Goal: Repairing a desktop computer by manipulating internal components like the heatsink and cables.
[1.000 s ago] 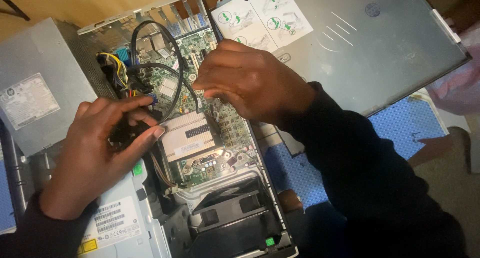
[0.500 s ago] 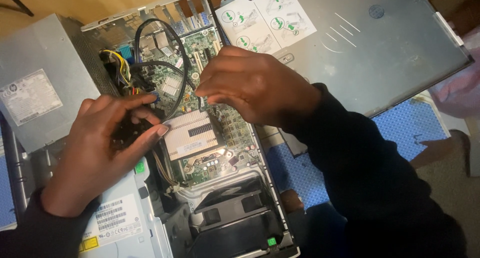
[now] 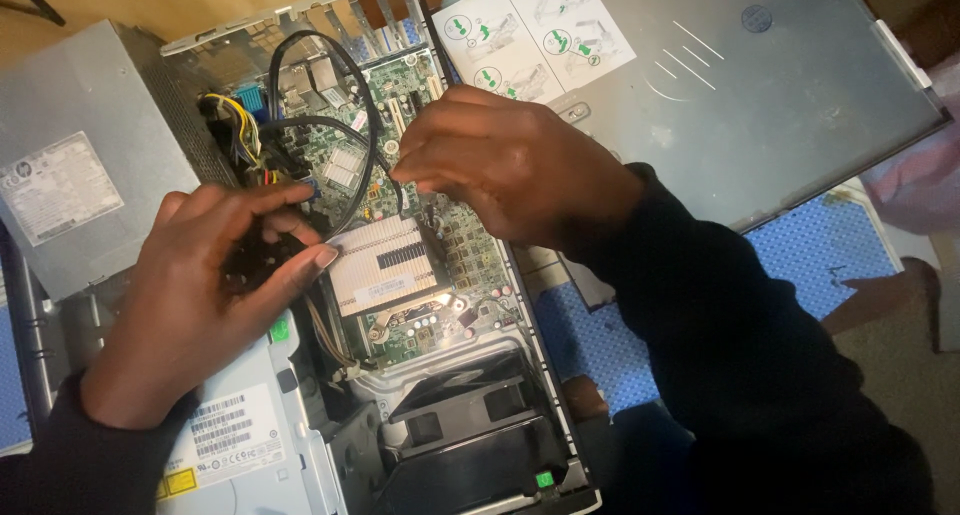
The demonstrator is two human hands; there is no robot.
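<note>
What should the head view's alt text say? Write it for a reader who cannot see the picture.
Two bare hands work inside an open desktop computer case: the left hand grips a small black part beside the finned metal heatsink, while the right hand pinches a black cable above the green motherboard. A grey power supply sits at left, the removed side panel at right.
</note>
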